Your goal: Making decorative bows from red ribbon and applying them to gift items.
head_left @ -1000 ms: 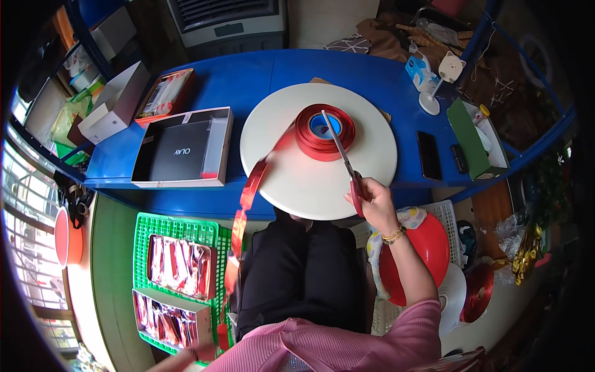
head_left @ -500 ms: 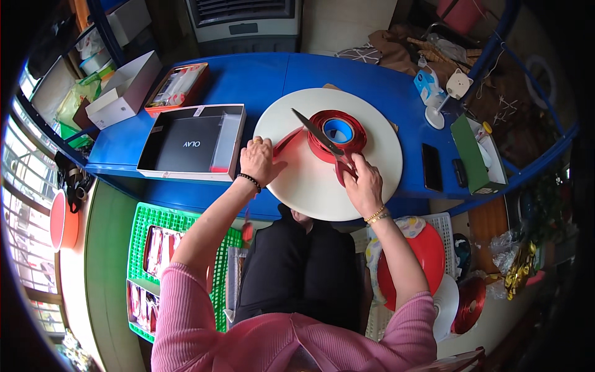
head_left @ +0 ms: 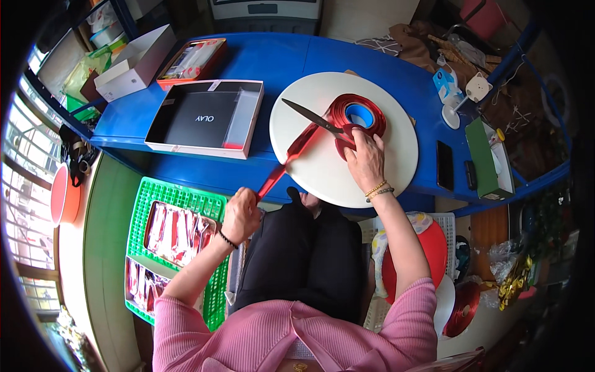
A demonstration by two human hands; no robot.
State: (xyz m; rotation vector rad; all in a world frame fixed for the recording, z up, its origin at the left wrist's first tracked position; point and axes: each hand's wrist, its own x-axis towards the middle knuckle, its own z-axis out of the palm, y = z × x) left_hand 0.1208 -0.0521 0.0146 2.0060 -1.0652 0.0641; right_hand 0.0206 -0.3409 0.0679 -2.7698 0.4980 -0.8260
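Observation:
A roll of red ribbon (head_left: 377, 108) with a blue core lies on a round white board (head_left: 384, 170). From it a red ribbon strip (head_left: 271, 181) runs over the board's left rim and down to my left hand (head_left: 240, 215), whose fingers are closed on it below the table's front edge. My right hand (head_left: 365, 158) grips the red handles of a pair of scissors (head_left: 310, 115) over the board. The dark blades point to the far left and lie across the ribbon near the roll. Part of the handles is hidden by my fingers.
Left on the blue table (head_left: 273, 56) lies an open flat box (head_left: 204, 118). A green box (head_left: 486, 158) and black phone (head_left: 444, 164) are at the right. Lower left, a green basket (head_left: 214, 307) holds trays of red-and-white packets; red ribbon spools (head_left: 463, 307) stand lower right.
My left hand has come from the board's left rim down toward my lap, drawing the ribbon taut. The scissors remain in my right hand. The whole view has shifted slightly.

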